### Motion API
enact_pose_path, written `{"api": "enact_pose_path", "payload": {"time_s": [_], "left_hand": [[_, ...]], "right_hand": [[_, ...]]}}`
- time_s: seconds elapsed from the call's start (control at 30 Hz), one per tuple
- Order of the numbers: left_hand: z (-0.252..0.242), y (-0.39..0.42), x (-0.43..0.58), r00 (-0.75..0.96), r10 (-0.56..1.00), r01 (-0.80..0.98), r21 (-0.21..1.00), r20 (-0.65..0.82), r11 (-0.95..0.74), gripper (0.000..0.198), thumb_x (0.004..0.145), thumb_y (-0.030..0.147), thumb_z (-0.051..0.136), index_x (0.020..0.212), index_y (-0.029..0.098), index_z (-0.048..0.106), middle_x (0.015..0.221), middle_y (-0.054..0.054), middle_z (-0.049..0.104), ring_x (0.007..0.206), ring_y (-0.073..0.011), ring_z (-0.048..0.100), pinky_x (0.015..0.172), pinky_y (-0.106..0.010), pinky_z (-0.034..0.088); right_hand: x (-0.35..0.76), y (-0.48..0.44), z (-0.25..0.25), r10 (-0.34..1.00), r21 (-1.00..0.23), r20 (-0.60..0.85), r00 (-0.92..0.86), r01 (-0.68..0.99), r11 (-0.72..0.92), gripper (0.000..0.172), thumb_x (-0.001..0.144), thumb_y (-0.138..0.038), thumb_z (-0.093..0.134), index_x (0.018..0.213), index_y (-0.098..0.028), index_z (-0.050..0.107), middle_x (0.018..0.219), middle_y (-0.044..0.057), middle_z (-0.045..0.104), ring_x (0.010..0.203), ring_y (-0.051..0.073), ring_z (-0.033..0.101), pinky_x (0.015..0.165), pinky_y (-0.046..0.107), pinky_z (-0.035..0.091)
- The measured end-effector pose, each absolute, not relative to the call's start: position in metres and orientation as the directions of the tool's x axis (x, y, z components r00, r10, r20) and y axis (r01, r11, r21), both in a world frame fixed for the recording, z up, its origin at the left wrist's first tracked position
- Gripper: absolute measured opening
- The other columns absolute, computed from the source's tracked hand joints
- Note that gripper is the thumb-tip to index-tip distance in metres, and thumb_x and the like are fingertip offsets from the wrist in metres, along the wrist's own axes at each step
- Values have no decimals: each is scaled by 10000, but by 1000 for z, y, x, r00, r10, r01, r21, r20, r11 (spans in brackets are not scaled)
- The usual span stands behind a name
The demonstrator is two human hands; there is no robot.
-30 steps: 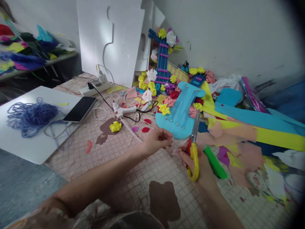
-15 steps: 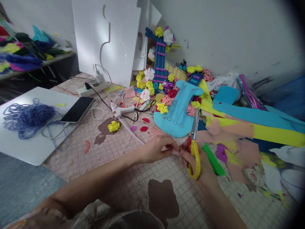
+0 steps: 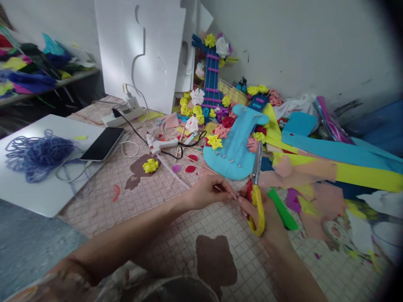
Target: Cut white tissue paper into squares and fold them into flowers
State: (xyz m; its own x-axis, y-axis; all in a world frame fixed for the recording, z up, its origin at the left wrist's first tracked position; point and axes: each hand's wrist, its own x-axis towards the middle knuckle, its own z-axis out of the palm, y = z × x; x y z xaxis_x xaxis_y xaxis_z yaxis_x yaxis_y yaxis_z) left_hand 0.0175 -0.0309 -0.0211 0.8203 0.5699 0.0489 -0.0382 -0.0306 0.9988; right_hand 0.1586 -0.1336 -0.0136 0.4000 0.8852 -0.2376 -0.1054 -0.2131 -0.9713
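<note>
Over a cluttered table point(image 3: 157, 235), a thin strip of pale pink paper point(image 3: 234, 196) is pinched between a person's 2 bare hands. The left hand point(image 3: 209, 192) has its thumb and forefinger together on the near-left end of the strip; the fingertips of the right hand point(image 3: 267, 212) meet its other end, while that same hand is clamped around yellow-handled metal scissors point(image 3: 258, 199), blades pointing away from the body. Strip and scissors are just in front of a light-blue, guitar-shaped cutout point(image 3: 229, 155) dotted with small pale pegs.

Any print on the white roll of tape point(image 3: 335, 231) at right or the white plastic power strip point(image 3: 108, 121) at the rear is too small to read. The black screen of a smartphone point(image 3: 102, 144), lying by a tangle of violet-blue yarn point(image 3: 40, 153) on a flat white board point(image 3: 34, 197), shows no legible text.

The tabletop bears a pale grid of small squares, marked by a ragged brown patch point(image 3: 216, 262) near the body. A white glue gun point(image 3: 163, 145) lies beyond a crumpled yellow paper flower point(image 3: 150, 166). Behind, a tall white panel point(image 3: 119, 50) stands near a dark-blue guitar neck with purple bars point(image 3: 211, 79), ringed by paper blooms, before a scuffed grey-white wall point(image 3: 299, 50).
</note>
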Motion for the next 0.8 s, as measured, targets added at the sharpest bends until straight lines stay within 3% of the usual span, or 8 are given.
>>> {"api": "enact_pose_path", "payload": {"time_s": [0.2,0.37,0.57,0.8], "left_hand": [[-27,-33,20,804,589,-85,965,-81,250,278,648,307,744,739,85,603,759,-60,660,718,-120,612,690,-253,474],[-26,-34,20,810,574,-57,957,-123,285,297,599,295,777,697,85,591,691,-30,643,643,-85,585,626,-217,456],[-29,-35,21,810,568,-71,938,-144,339,330,569,313,791,699,87,588,714,-34,649,680,-99,605,668,-244,479],[-31,-35,23,784,588,-65,915,-200,398,392,512,281,820,716,95,542,625,21,602,582,-55,564,585,-196,428]], "right_hand": [[157,-131,-13,887,-970,-242,393,-72,-233,275,600,-270,734,758,-221,515,608,-69,480,429,66,385,377,196,293],[157,-133,-12,879,-968,-249,407,-85,-235,303,585,-275,751,769,-220,516,654,-57,498,446,65,400,381,193,310],[157,-134,-14,876,-966,-254,409,-76,-245,295,600,-296,751,764,-218,518,630,-59,498,435,64,390,368,193,292],[158,-132,-14,899,-977,-196,393,-5,-211,284,624,-298,740,795,-215,530,773,-14,573,476,65,416,406,204,323]]}}
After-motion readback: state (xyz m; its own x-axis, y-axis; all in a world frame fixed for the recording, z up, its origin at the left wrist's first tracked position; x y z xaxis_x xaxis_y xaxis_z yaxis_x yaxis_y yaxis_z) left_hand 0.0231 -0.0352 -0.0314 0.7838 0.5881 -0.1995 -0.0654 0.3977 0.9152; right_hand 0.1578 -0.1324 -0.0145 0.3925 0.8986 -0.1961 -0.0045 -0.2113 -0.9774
